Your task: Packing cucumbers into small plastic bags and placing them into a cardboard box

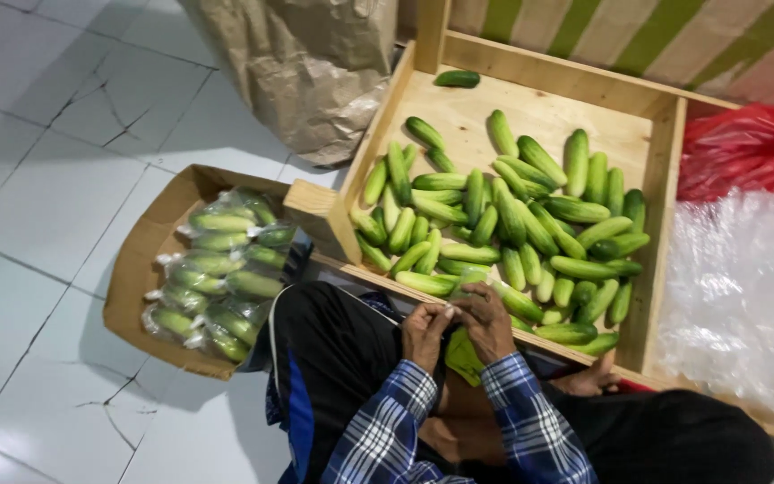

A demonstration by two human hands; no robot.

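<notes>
Both hands pinch the top of a clear plastic bag of cucumbers (464, 351) over the lap: left hand (425, 333) and right hand (487, 321) touching, just outside the wooden crate's (665, 224) near edge. Smooth green loose cucumbers (503, 224) fill the crate.

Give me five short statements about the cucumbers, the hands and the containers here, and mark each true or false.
1. Both hands, left hand and right hand, hold a clear bag of cucumbers. True.
2. The loose cucumbers lie in a metal bucket. False: they lie in a wooden tray.
3. The cardboard box holds bagged cucumbers. True.
4. The floor is carpeted. False: white tiles.
5. A red plastic bag lies beyond the tray. True.
</notes>
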